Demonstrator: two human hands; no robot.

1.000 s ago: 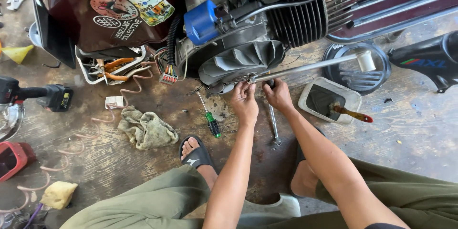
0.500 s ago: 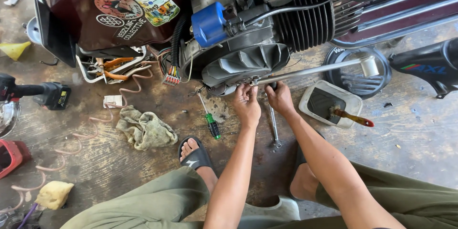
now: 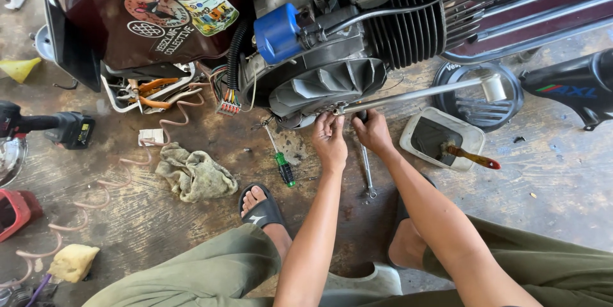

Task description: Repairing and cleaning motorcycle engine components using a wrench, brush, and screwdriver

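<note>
My left hand reaches up under the grey finned fan cover of a scooter engine, fingers curled at its lower edge by the end of a long silver kick lever. My right hand sits right beside it, fingers closed around the top of a silver wrench whose shaft hangs down toward the floor. What the left fingers hold is too small to tell. A green-handled screwdriver lies on the floor just left of my left forearm.
A dirty rag lies left of my sandalled foot. A white tray with dark oil and a red-handled brush sits at right, a round black cover behind it. A black power tool, loose wiring and yellow sponge lie left.
Both hands have shifted slightly up and left toward the fan cover's lower edge; the view has drifted a little. The wrench stays in my right hand.
</note>
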